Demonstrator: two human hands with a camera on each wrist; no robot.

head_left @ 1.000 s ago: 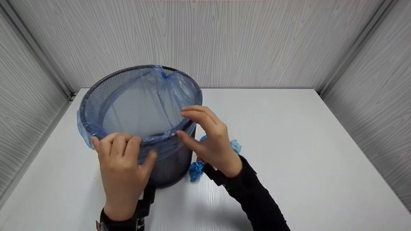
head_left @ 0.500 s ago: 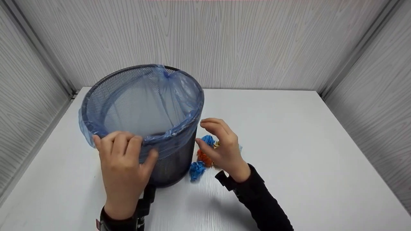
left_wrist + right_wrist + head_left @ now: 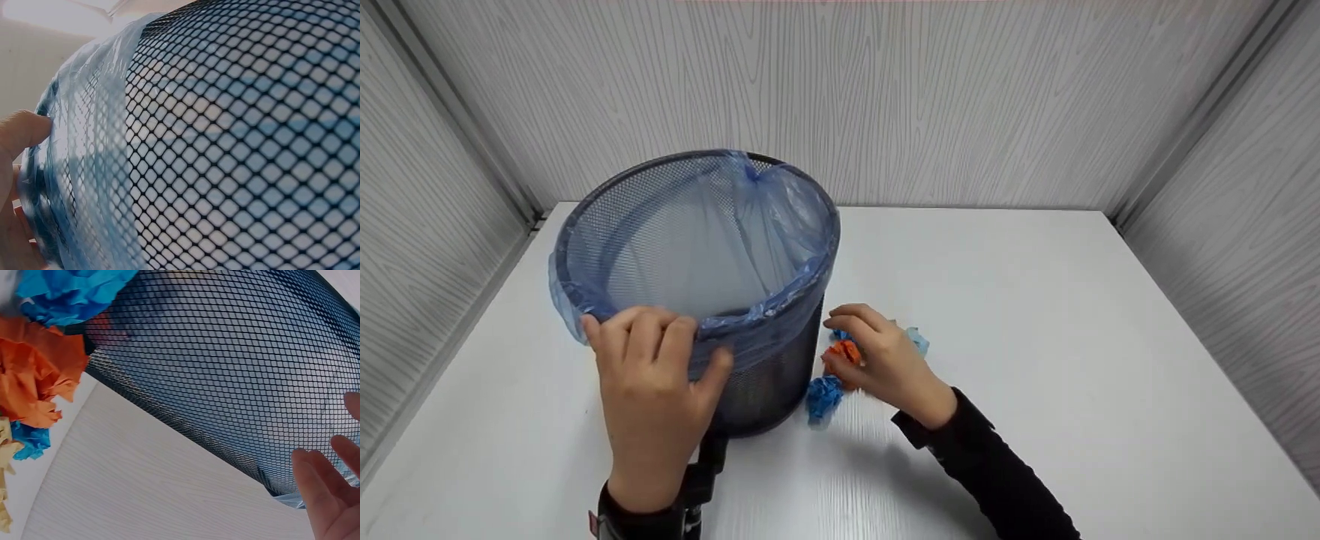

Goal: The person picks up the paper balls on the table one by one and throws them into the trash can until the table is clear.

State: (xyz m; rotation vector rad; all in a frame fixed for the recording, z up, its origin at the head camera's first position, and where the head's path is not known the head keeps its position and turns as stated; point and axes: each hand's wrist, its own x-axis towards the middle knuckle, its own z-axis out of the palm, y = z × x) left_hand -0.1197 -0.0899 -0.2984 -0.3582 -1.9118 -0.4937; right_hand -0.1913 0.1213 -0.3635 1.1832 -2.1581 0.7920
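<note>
Over the last second the person's right hand [image 3: 877,356] has dropped off the rim of the mesh bin [image 3: 769,382] and come down onto the table [image 3: 1072,315], so it now sits on the little heap of crumpled paper just right of the bin's base. Its fingers are loosely curved over the orange paper ball [image 3: 844,352], touching it, but a proper grip can't be made out. A blue paper ball [image 3: 823,394] lies just in front, and a pale blue one [image 3: 916,339] peeks out behind the hand.

The left hand [image 3: 652,375] hasn't budged: it grips the near rim, thumb and fingers clamped over the folded-down blue bin liner [image 3: 712,225]. So the liner looks settled, and attention seems to have shifted to the paper scraps.
</note>
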